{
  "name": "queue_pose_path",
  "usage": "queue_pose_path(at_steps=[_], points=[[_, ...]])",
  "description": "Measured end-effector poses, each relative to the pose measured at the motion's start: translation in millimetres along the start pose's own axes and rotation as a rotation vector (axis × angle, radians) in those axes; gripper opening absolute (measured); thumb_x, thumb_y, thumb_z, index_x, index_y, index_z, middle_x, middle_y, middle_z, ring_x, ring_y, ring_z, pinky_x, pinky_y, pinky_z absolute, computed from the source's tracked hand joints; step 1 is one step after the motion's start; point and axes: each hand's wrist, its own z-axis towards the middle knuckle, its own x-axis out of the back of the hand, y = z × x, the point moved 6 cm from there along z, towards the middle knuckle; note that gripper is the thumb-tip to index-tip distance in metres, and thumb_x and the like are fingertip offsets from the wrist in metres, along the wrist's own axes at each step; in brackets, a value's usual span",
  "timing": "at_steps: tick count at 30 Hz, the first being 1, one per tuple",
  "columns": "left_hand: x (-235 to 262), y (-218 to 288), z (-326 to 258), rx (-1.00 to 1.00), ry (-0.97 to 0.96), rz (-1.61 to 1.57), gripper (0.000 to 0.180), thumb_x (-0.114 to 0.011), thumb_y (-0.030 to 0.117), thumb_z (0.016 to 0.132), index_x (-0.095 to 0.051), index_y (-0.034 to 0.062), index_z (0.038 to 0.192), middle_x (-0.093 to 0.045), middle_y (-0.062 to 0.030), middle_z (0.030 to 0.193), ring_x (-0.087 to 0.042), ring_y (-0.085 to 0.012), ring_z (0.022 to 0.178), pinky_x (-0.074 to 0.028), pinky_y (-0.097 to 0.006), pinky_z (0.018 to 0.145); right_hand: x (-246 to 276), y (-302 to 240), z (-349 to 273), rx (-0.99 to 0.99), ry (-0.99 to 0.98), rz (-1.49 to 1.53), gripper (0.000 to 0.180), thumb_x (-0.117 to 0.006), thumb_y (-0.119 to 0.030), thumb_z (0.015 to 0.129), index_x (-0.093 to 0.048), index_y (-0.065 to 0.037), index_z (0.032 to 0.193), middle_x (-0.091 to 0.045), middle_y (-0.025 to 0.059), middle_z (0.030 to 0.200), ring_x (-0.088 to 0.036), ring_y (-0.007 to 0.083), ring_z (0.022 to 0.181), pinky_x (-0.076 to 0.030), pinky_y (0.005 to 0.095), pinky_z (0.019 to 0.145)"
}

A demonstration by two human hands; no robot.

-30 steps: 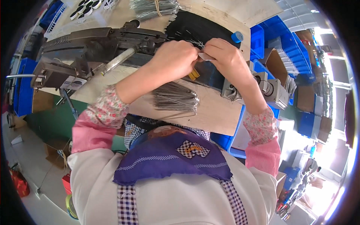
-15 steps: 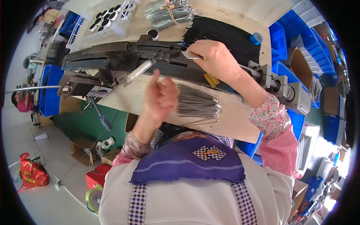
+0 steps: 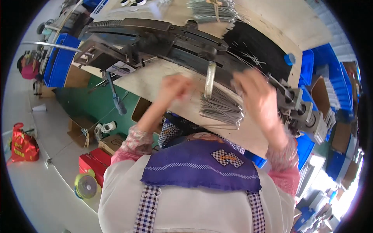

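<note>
My left hand hovers above the wooden bench, fingers curled and smeared by motion; whether anything is in it I cannot make out. My right hand, also blurred, is over the right end of a bundle of thin metal wires, its fingers bent downward. Between my hands a pale cylindrical lever handle points toward me from the dark metal bench machine. Neither hand touches the handle. The handle's near end overlaps the wire bundle in the picture.
Behind the machine lie a tied wire bundle and a black mat with loose wires. A blue round cap sits at the mat's right edge. Metal shaft blocks stand at the right. Blue bins flank the bench.
The lever handle has swung from slanting left to pointing at me, and its mount sits further right. My right hand has come down toward me; the pale flat piece it pinched no longer shows.
</note>
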Motion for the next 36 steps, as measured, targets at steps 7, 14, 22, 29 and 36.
queue_pose_path(at_steps=[7, 14, 22, 29, 36], points=[[95.0, 0.1, 3.6, 0.109, 0.334, -0.343, 0.043, -0.052, 0.042, 0.096, -0.061, 0.0002, 0.092, -0.05, 0.0022, 0.06, -0.038, -0.0039, 0.043, -0.022, -0.021, 0.038, -49.3, 98.4, -66.1, -0.547, -0.221, -0.175, 0.018, -0.06, -0.016, 0.088, -0.049, -0.005, 0.098, -0.058, 0.0171, 0.094, -0.062, 0.0399, 0.08, -0.051, 0.0466, 0.065], [35.5, 10.1, -10.4, -0.264, 0.307, -0.561, 0.025, -0.047, 0.029, 0.1, -0.053, 0.0068, 0.089, -0.041, 0.0039, 0.061, -0.036, -0.0054, 0.048, -0.025, -0.022, 0.042, 15.2, 48.6, -79.3, -0.528, -0.335, 0.116, 0.022, -0.06, -0.02, 0.091, -0.053, 0.0, 0.086, -0.059, 0.0184, 0.076, -0.058, 0.035, 0.065, -0.046, 0.0409, 0.059], [-187.0, 80.7, 12.4, 0.161, -0.8, -0.527, 0.029, -0.046, 0.028, 0.1, -0.05, 0.0071, 0.08, -0.032, 0.0065, 0.058, -0.03, -0.0038, 0.046, -0.022, -0.022, 0.041, 76.4, 30.1, -72.2, -0.688, -0.227, 0.228, 0.016, -0.069, -0.012, 0.084, -0.059, 0.0, 0.084, -0.056, 0.0096, 0.062, -0.05, 0.0099, 0.055, -0.042, 0.027, 0.054], [-154.7, 59.7, 31.2, 0.02, -0.183, -0.534, 0.025, -0.046, 0.026, 0.101, -0.054, 0.0077, 0.086, -0.035, 0.006, 0.06, -0.032, -0.0054, 0.048, -0.024, -0.021, 0.044, 101.6, 53.2, -37.6, -0.628, 0.042, 0.138, 0.013, -0.056, -0.007, 0.089, -0.064, -0.001, 0.098, -0.069, 0.0117, 0.087, -0.067, 0.0202, 0.074, -0.051, 0.0285, 0.069], [-148.7, 62.1, 32.8, 0.056, -0.182, -0.516, 0.025, -0.047, 0.026, 0.1, -0.056, 0.007, 0.087, -0.038, 0.0052, 0.059, -0.028, -0.0052, 0.048, -0.023, -0.022, 0.044, -17.7, 82.3, 37.0, -0.255, -0.409, 0.262, 0.02, -0.056, -0.009, 0.082, -0.066, -0.002, 0.099, -0.066, 0.0194, 0.093, -0.062, 0.0368, 0.09, -0.051, 0.0409, 0.076]])
